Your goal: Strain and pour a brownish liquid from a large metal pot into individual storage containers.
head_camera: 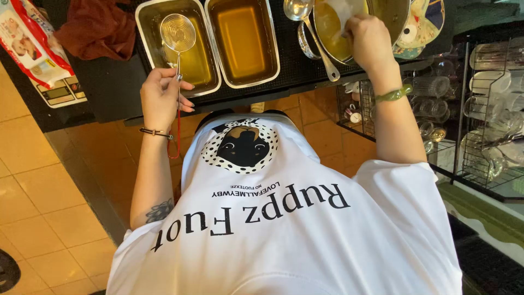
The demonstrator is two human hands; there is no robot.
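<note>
Looking straight down over my white shirt [284,229], I have both hands up at the counter edge. My left hand [161,98] is curled, thumb and fingertips pinching the thin wire handle of the skimmer [178,33]; the round mesh bowl sits well ahead of the knuckles, hanging over the left metal tray [143,33] of yellow liquid. I'd say I hold it far back on the handle to keep my fingers away from the liquid. A red cord [178,134] from the handle end dangles below my wrist, next to the dark bracelet [155,132].

My right hand [370,41] is closed around something pale at the rim of the big pot [401,13], fingers folded over it; what exactly it grips I cannot tell, since the hand covers most of it. The pot seems tipped toward me, probably steadied that way to get at the liquid. Just left of this hand, a ladle [299,8] rests with its handle slanting down to the counter. A green bangle [394,94] circles the wrist.

Between my two hands lies the second tray [273,43], also full of amber liquid. Far off to the left of my left hand are a kitchen scale [59,92] and a red-and-white packet [27,38]; to the right of my right forearm, a wire rack of glasses [480,104].
</note>
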